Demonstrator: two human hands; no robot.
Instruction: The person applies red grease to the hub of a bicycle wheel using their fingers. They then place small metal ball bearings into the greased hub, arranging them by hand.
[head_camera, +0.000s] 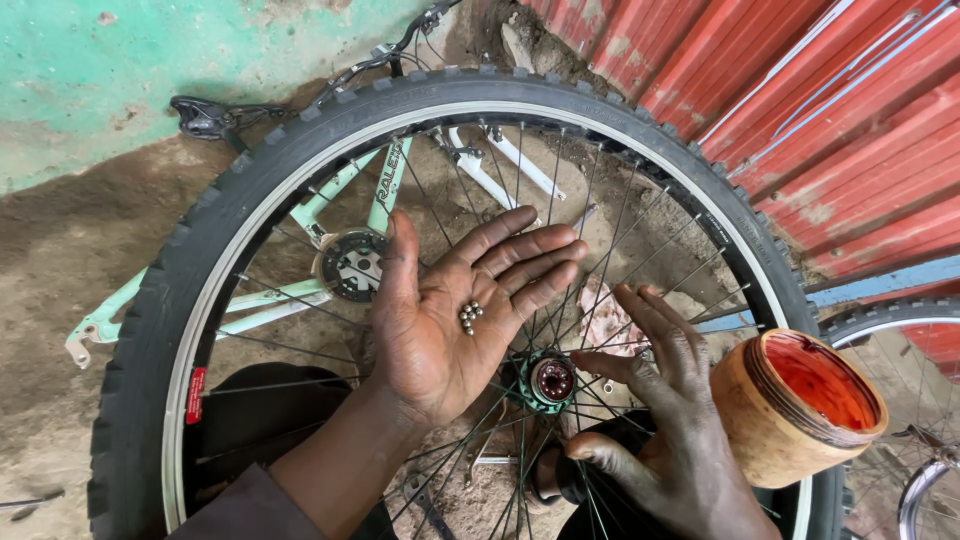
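My left hand (455, 305) lies palm up over a spoked bicycle wheel (250, 190), fingers spread. Several small steel bearing balls (469, 316) rest in its palm. My right hand (665, 420) sits lower right, fingers bent, its fingertips next to the wheel hub (550, 380), whose open end is smeared with red grease. An open round tub of red grease (800, 400) leans against the back of my right hand. I cannot tell whether that hand grips it.
A pale green bicycle frame (300, 290) with its chainring lies on the dirt ground behind the wheel. Red corrugated metal sheets (840, 120) stand at upper right, a green painted wall (150, 70) at upper left. Part of another wheel (900, 320) shows at far right.
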